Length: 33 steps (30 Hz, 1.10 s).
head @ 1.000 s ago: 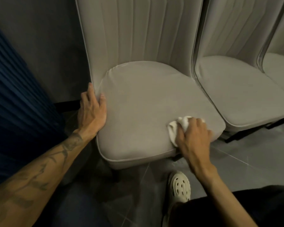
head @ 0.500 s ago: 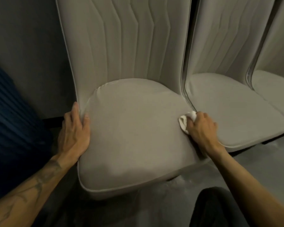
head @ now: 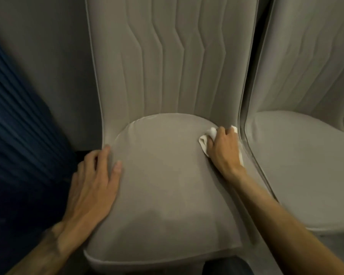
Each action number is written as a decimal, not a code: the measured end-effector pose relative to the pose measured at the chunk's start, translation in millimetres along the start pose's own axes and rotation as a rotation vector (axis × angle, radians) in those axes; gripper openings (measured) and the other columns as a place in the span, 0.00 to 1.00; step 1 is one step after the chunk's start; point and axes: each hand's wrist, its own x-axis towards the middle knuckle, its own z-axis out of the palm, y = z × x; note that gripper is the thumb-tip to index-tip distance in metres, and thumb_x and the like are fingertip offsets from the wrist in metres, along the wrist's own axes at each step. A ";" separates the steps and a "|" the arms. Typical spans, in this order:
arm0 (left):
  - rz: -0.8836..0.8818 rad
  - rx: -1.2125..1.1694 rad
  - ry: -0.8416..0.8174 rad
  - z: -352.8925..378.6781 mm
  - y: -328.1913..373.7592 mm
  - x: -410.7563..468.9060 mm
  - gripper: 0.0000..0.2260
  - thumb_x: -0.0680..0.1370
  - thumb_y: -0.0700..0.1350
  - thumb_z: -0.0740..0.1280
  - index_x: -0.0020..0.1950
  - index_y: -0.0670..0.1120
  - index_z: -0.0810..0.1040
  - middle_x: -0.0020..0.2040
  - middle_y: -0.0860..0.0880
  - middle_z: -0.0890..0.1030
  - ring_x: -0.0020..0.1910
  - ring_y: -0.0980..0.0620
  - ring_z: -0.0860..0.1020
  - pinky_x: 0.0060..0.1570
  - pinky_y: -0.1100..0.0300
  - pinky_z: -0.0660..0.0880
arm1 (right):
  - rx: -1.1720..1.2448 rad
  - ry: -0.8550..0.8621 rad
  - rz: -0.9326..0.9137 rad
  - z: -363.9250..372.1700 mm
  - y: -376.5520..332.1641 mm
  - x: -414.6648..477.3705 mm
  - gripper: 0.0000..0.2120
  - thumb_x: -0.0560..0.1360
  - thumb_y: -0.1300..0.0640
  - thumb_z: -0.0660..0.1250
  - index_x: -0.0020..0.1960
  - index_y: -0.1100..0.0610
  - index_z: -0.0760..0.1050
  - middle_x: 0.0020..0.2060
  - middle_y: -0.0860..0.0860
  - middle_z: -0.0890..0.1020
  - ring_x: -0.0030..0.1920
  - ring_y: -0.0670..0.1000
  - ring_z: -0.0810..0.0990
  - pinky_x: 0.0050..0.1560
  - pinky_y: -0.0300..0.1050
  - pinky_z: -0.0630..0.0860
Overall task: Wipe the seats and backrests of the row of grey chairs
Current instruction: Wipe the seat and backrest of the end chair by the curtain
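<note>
Grey padded seat (head: 163, 185) is being wiped: crumpled white cloth (head: 204, 140) clutched in right hand's (head: 225, 150) curled grip, centre right. Left hand (head: 89, 185) laid flat, empty. Upward reach to backrest (head: 167, 66) judged next.

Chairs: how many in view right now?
2. One chair fills the middle of the frame, with the cloth on the right rear part of its seat. A second chair stands right beside it on the right, partly cut off. More may be hidden past the right edge.
</note>
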 end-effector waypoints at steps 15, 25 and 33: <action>0.066 0.169 -0.060 9.2 17.1 -15.2 0.35 0.80 0.67 0.43 0.76 0.50 0.73 0.73 0.47 0.71 0.72 0.44 0.69 0.70 0.45 0.67 | 0.112 -0.067 0.062 28.2 -47.0 61.4 0.17 0.84 0.50 0.54 0.61 0.61 0.73 0.58 0.60 0.77 0.60 0.62 0.73 0.66 0.55 0.67; 0.043 0.169 -0.013 13.4 21.1 -18.0 0.28 0.82 0.61 0.51 0.70 0.47 0.78 0.68 0.44 0.76 0.66 0.40 0.74 0.65 0.41 0.72 | -0.007 -0.142 0.088 38.8 -41.0 62.9 0.20 0.83 0.50 0.55 0.65 0.65 0.70 0.59 0.63 0.76 0.59 0.63 0.74 0.61 0.55 0.71; 0.033 0.151 0.002 18.2 15.2 -18.1 0.25 0.83 0.60 0.51 0.73 0.50 0.76 0.69 0.48 0.75 0.67 0.44 0.73 0.67 0.42 0.70 | 0.227 -0.223 -0.219 47.3 -84.2 83.0 0.12 0.82 0.56 0.59 0.59 0.63 0.72 0.58 0.61 0.75 0.61 0.62 0.73 0.71 0.55 0.62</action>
